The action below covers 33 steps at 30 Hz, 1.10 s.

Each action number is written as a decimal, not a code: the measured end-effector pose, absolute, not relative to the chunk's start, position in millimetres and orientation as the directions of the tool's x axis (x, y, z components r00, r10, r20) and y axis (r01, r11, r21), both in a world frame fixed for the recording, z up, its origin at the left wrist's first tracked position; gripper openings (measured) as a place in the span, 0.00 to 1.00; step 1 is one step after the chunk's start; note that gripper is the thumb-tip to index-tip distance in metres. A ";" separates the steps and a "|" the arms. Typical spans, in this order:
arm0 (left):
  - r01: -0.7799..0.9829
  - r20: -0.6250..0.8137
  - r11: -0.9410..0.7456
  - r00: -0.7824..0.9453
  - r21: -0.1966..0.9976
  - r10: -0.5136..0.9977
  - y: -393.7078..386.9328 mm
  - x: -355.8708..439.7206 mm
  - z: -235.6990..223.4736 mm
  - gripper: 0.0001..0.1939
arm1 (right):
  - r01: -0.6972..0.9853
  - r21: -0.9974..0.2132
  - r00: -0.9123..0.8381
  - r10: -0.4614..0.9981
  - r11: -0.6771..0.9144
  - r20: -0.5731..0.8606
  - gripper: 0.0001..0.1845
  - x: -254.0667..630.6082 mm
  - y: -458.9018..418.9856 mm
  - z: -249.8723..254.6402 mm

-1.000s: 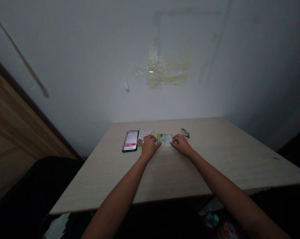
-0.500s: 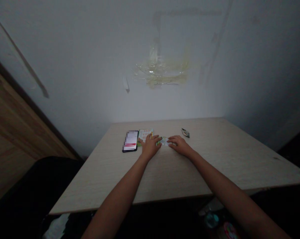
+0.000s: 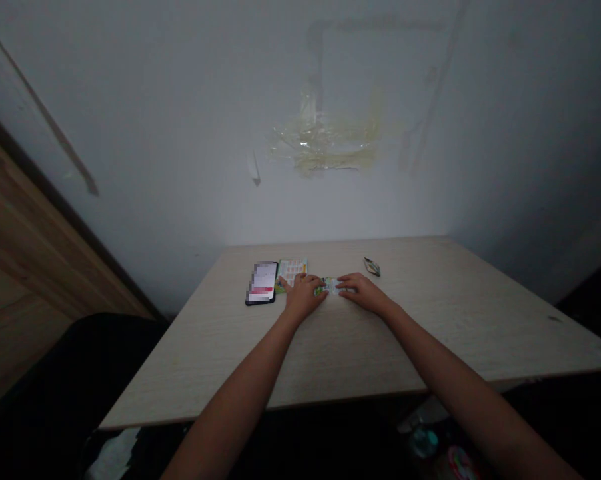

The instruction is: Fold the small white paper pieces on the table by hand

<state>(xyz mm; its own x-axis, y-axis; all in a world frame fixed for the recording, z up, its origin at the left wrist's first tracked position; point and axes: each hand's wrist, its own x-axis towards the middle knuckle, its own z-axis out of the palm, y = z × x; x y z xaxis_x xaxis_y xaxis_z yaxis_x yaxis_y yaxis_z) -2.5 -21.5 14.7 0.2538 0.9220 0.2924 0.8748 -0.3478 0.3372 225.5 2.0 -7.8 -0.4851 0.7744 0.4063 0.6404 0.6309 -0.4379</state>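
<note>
In the middle of the table, my left hand (image 3: 302, 297) and my right hand (image 3: 362, 292) grip a small green-and-white printed paper (image 3: 330, 285) from its two ends. The fingers of each hand lie over its far edge, with the thumbs at the near edge. Only the strip between my hands shows; its ends are hidden. Partly under my left hand lies a colourful printed sheet (image 3: 294, 267), next to a phone (image 3: 261, 283) with its screen lit. Beyond my right hand is a small dark, folded-looking piece (image 3: 372, 267) whose kind I cannot make out.
The pale wooden table (image 3: 220, 360) stands against a grey wall (image 3: 180, 133) with peeling clear tape (image 3: 330, 147). Wooden panelling (image 3: 25, 233) and a dark covered shape (image 3: 90, 360) are at the left. Below the front edge, a bottle (image 3: 424, 440) shows at the right.
My fingers have come over the far edge of the printed paper, and less of it shows. My right hand shifted slightly left. The phone, sheet and dark piece stayed put.
</note>
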 end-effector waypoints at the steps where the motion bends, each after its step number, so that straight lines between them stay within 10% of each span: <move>1: 0.876 0.292 -0.345 0.251 0.337 0.923 -21.5 -2.2 14.7 0.13 | 0.641 -0.439 -0.485 0.775 0.630 0.404 0.13 225.1 1.4 -7.4; 13: 0.875 0.284 -0.341 0.249 0.344 0.926 -21.3 -1.9 16.2 0.13 | 0.664 -0.273 -0.593 0.713 0.696 0.374 0.13 227.8 4.8 7.7; 33: 0.878 0.301 -0.335 0.235 0.342 0.924 -20.1 -1.0 15.5 0.13 | 0.757 -0.388 -0.342 0.825 0.526 0.450 0.14 204.1 9.1 -4.5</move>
